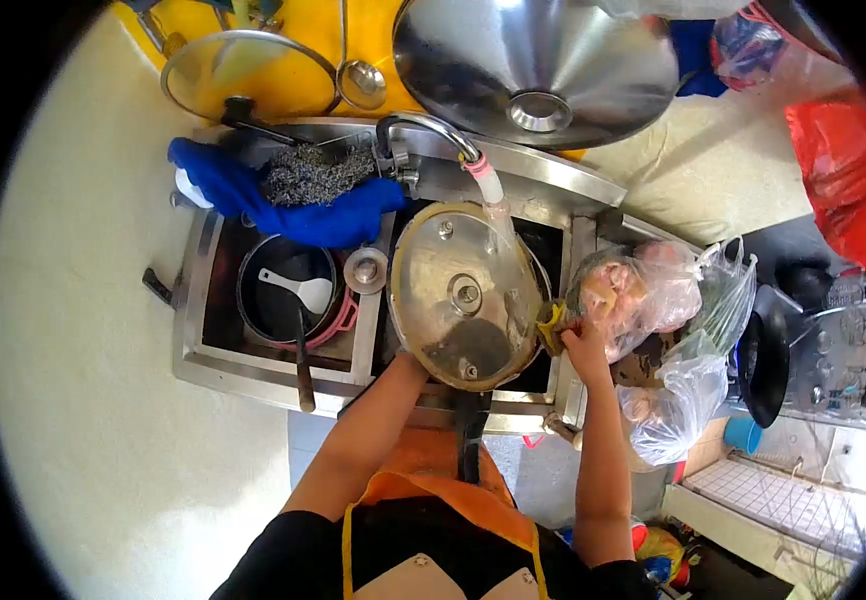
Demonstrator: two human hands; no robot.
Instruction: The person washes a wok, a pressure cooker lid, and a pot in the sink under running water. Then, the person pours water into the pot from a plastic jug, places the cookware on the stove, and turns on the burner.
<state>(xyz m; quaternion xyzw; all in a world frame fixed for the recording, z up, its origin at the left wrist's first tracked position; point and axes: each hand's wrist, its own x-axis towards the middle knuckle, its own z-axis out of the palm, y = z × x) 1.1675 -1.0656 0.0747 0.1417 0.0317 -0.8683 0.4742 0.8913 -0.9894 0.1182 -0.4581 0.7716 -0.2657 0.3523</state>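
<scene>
Head view, hands at a double steel sink. A round glass lid (pixel 443 262) with a pale rim and a central knob (pixel 466 293) lies over the right basin, beneath the curved faucet (pixel 433 120); water (pixel 501 232) falls onto its far right part. My left hand (pixel 410 369) reaches the lid's near left edge, where the lid hides the fingers, so I cannot tell whether they grip. My right hand (pixel 585 350) is closed on a yellow-green sponge (pixel 551 326) at the lid's right edge. A black bar (pixel 469 440) extends toward me from below the near edge; I cannot tell what it belongs to.

Left basin: a dark pot (pixel 261 312) contains a white paddle (pixel 296 288), and a brown handle (pixel 304 375) projects over the near sink rim (pixel 243 368). A pink vessel (pixel 346 322) shows beneath the pot, on its right. Along the far side, a blue cloth (pixel 333 225) is draped, with a grey wiry mass (pixel 318 178) upon it.

Far background: a second glass lid (pixel 253 75) at left, then a ladle (pixel 362 86), then a broad steel dome (pixel 553 60). Right of the sink: a clear bag (pixel 613 293) with pinkish contents, just beside my right hand; a whitish bag (pixel 688 400) nearer me; and, farther right, a black wok (pixel 768 355).
</scene>
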